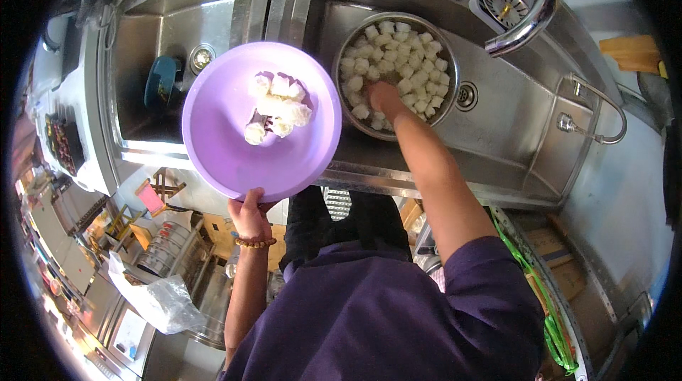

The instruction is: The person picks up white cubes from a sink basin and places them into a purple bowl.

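Observation:
My left hand (251, 217) grips the near rim of a purple plastic basin (224, 152), thumb over the edge. Several white, roughly cube-shaped pieces of food (279, 104) lie together inside it. To the right, a round metal bowl (454, 69) stands in a stainless steel sink and holds many similar white cubes (421, 80) in water. My right hand (382, 97) reaches into this bowl near its left side. The fingers are below the water and among the cubes, so whether they hold a piece is hidden.
A curved chrome faucet (525, 35) overhangs the large sink (501, 114), with a strainer basket behind it. A drain (467, 96) lies right of the bowl. The second sink (144, 35) at left contains a blue plastic container (160, 82). A plastic bag (160, 301) hangs lower left.

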A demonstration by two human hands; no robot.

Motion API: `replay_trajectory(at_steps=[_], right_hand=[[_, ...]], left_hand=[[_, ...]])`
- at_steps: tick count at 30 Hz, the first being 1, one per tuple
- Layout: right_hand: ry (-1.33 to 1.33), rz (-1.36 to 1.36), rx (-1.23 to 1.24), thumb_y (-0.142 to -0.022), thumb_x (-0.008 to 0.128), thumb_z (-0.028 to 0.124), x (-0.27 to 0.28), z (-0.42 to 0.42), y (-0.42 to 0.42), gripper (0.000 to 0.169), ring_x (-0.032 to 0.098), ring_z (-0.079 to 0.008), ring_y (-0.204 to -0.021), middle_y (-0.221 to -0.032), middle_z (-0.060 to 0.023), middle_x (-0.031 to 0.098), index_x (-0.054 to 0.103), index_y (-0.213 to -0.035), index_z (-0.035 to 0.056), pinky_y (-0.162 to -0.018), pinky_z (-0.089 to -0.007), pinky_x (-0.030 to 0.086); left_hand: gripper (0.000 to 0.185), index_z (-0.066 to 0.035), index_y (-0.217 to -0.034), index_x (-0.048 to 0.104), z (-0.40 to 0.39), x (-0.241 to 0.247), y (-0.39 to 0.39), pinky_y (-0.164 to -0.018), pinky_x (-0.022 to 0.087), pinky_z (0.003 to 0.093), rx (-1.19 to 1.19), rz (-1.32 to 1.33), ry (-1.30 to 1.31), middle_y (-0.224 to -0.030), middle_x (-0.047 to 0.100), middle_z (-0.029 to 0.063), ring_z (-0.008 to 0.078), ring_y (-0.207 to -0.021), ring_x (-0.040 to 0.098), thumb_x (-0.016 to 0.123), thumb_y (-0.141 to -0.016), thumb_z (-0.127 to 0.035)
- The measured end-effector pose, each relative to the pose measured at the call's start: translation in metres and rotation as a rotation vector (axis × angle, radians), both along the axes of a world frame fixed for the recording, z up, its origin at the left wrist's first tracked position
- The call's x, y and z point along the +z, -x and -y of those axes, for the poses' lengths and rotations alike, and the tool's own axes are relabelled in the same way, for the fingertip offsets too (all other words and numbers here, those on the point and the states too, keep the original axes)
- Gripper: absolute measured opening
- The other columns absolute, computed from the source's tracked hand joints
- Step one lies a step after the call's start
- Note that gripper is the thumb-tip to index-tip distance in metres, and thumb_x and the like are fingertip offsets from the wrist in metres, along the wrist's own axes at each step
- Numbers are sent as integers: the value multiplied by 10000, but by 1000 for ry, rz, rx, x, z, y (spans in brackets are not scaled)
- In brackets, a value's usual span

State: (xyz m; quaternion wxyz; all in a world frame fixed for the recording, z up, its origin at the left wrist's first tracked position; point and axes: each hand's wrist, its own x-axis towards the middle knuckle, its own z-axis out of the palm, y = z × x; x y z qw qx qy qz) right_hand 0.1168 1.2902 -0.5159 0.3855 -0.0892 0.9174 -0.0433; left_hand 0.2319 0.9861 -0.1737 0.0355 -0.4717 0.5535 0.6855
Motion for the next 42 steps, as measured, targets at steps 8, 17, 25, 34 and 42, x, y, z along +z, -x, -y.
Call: replay_trajectory(at_steps=[8, 17, 25, 34, 42], right_hand=[[605, 77, -509, -865, 570, 178, -25, 2, 3, 271, 616, -251, -879, -987, -154, 633, 606, -1039, -26, -765, -395, 500], [1570, 649, -1400, -897, 561, 137, 101, -12, 18, 369, 586, -212, -960, -1095, -139, 582, 471, -1204, -46, -847, -300, 498], [1607, 396, -1683, -923, 502, 147, 151, -46, 14, 296, 586, -240, -1002, -1065, -144, 597, 521, -1130, -63, -931, -330, 466], [1579, 86, -1715, -865, 576, 260, 208, -84, 45, 207, 548, -164, -669, -773, -51, 575, 539, -894, 59, -591, -225, 398], [1506, -331, -1955, -906, 440, 327, 269, -101, 87, 423, 212, -114, -403, -495, 31, 234, 240, -566, 174, -407, -262, 148]], left_hand=[[341, 68, -1056, 449, 0, -2, 5, -613, 603, 409, -22, 5, 2, -937, 549, 125, 239, -755, 619, 536, -728, 44], [306, 65, -1018, 472, 1, -7, -4, -598, 599, 392, 21, -39, 35, -899, 558, 112, 220, -702, 617, 541, -720, 45], [278, 46, -1002, 470, 0, -9, -1, -609, 597, 407, -9, -32, -18, -886, 560, 121, 258, -717, 624, 554, -738, 22], [237, 82, -954, 489, -3, 0, 1, -593, 596, 396, -11, -33, -27, -868, 562, 131, 250, -697, 624, 553, -732, 25], [244, 86, -941, 496, -7, 1, 3, -591, 594, 380, -11, -22, 8, -843, 553, 118, 224, -667, 605, 556, -717, 10]])
